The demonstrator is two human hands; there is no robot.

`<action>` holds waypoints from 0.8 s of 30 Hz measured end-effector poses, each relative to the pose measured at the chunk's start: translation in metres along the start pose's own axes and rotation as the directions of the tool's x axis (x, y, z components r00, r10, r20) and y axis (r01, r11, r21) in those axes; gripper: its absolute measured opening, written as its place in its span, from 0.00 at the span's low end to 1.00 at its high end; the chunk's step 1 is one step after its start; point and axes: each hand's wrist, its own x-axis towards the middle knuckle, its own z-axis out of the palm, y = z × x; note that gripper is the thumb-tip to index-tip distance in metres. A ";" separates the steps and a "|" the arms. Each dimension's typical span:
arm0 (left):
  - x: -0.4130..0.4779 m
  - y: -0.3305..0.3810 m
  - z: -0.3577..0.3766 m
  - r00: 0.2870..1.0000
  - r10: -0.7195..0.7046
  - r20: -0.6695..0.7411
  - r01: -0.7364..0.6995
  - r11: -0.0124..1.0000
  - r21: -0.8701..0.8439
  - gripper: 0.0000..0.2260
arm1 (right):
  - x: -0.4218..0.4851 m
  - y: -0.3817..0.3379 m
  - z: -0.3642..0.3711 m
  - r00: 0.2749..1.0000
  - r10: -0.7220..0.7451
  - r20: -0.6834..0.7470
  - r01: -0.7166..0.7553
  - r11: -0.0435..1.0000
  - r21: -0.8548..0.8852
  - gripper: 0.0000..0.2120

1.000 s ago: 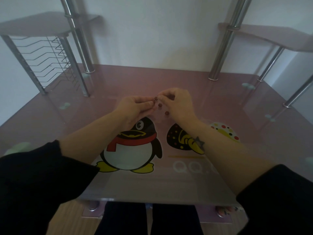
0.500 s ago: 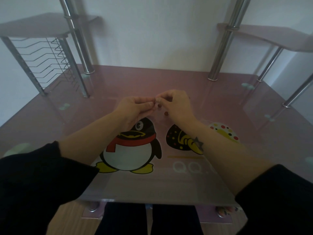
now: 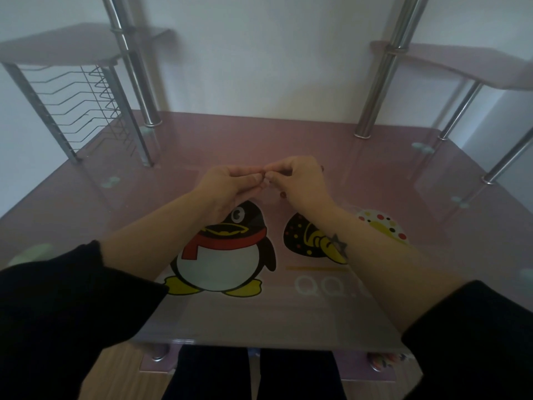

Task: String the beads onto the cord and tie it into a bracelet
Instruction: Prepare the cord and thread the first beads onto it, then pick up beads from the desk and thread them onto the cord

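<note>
My left hand point(image 3: 230, 183) and my right hand point(image 3: 300, 180) meet fingertip to fingertip above the middle of the pink glass table point(image 3: 375, 174). Both pinch something tiny between thumb and forefinger where they touch; the cord itself is too thin to make out. One dark red bead point(image 3: 283, 194) shows just below my right hand, apparently hanging or lying under the palm. Another dark bead point(image 3: 322, 168) peeks out at the far edge of my right hand. Any other beads are hidden by the fingers.
Chrome posts point(image 3: 377, 82) rise at the back left and right, carrying raised pink shelves point(image 3: 473, 64). A wire rack point(image 3: 78, 102) stands at the back left. A penguin print point(image 3: 225, 249) lies under the glass near me.
My hands have closed together, so the fingertips now touch. The beads seen between the hands a second ago are now mostly covered by my fingers.
</note>
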 end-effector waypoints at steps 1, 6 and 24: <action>0.000 0.000 0.000 1.000 -0.004 -0.008 0.004 1.000 -0.007 0.09 | 0.000 0.000 0.000 1.000 -0.005 0.007 0.005 1.000 -0.004 0.08; 0.000 -0.001 0.000 0.999 -0.029 -0.042 0.029 0.999 -0.018 0.07 | 0.001 0.002 0.002 0.999 -0.038 0.030 0.039 0.999 -0.032 0.07; -0.005 0.006 0.008 0.972 0.028 -0.232 0.023 0.977 0.214 0.06 | 0.008 0.001 0.004 0.995 -0.062 0.077 0.077 0.975 -0.210 0.05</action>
